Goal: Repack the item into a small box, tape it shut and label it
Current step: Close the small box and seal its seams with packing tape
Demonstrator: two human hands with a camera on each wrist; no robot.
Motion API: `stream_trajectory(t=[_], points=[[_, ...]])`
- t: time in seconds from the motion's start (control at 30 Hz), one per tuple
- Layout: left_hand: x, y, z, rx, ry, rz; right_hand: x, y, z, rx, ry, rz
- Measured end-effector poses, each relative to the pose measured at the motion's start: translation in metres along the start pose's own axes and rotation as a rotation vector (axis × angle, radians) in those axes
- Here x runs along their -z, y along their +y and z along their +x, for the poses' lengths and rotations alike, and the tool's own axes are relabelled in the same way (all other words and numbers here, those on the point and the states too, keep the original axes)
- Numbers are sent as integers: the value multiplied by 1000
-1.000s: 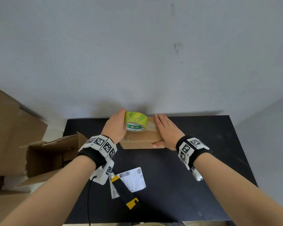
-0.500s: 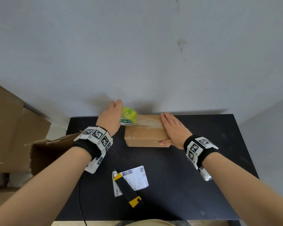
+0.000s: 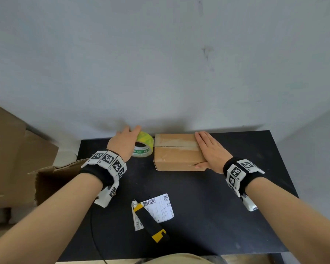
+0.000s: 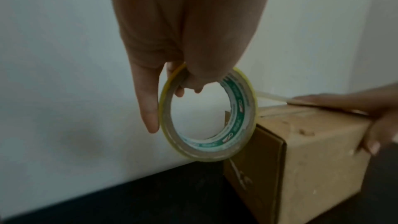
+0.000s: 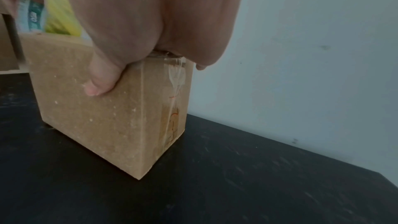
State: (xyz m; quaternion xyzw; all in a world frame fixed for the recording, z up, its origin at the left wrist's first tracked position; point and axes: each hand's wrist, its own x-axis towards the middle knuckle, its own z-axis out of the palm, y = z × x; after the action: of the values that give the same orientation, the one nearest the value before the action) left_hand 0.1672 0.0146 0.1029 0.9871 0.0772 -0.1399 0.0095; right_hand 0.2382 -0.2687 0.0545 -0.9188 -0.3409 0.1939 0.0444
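A small brown cardboard box [image 3: 177, 153] stands closed at the back of the black table [image 3: 208, 216]. My right hand [image 3: 208, 149] lies flat on its right top, fingers straight, thumb against the front face [image 5: 99, 81]. My left hand [image 3: 125, 143] grips a yellow-green tape roll [image 3: 144, 144] just left of the box, with fingers through its core [image 4: 187, 84]. A clear strip of tape [image 4: 271, 97] runs from the roll over the box's top seam. A white shipping label [image 3: 158, 206] lies near the table's front.
A black-and-yellow utility knife [image 3: 151, 223] lies across the label. A larger open cardboard box [image 3: 51, 180] stands left of the table, with more cardboard [image 3: 6, 149] behind it. A grey wall [image 3: 160, 63] rises right behind the table.
My left hand has pulled the tape roll leftward off the box's top and down past its left edge, laying tape along the seam. My right hand has stayed pressed on the box.
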Motion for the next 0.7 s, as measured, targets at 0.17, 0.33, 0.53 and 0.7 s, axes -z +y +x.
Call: stream_trajectory(t=[0.17, 0.33, 0.53, 0.7], points=[[-3, 15, 3, 20, 69, 112, 2, 6, -4, -8, -12, 21], [-11, 22, -1, 26, 57, 161, 2, 15, -8, -16, -4, 24], [-12, 22, -4, 26, 63, 190, 2, 22, -11, -22, -8, 6], [-17, 23, -1, 32, 25, 193, 1, 22, -11, -18, -3, 12]])
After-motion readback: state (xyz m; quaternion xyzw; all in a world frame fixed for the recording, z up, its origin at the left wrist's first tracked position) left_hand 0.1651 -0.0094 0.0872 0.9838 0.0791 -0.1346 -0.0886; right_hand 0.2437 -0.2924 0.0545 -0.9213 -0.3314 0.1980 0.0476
